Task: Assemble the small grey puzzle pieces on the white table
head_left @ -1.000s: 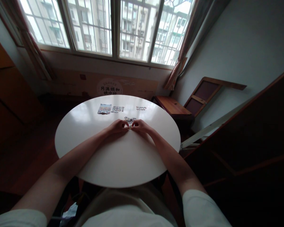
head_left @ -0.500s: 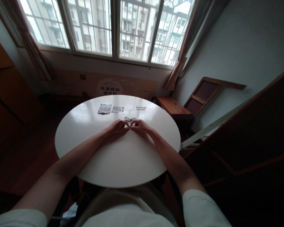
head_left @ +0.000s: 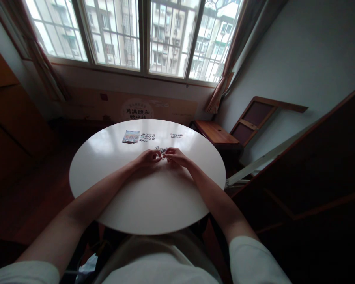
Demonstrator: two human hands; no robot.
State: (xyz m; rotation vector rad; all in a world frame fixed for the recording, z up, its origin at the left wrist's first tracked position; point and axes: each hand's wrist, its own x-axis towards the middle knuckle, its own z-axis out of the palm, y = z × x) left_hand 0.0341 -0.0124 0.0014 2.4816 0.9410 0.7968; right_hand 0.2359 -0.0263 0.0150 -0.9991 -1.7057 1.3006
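Observation:
Small jigsaw puzzle pieces lie in a loose pile [head_left: 161, 150] on the round white table [head_left: 148, 197]. My left hand [head_left: 149, 157] rests at the pile's near left side, thumb and fingers curled into a pinch on what looks like a puzzle piece [head_left: 162, 158]. From the right, my right hand [head_left: 176, 156] reaches over the pile's near edge with its fingertips pressed together; whatever they hold is too small to make out. Beyond the hands, puzzle pieces are set out in rows, one group [head_left: 148, 137] on the left and a smaller group [head_left: 176, 135] on the right.
A printed picture sheet or pouch [head_left: 131, 137] lies left of the rows. Past the table's right edge stand a wooden bench [head_left: 215, 132] and a leaning wooden frame [head_left: 253, 118]. A barred window [head_left: 144, 35] with curtains fills the far wall.
My fingertips, which met in front of the pile, are now slightly apart. The right hand has shifted a little over the pile; the left has barely moved.

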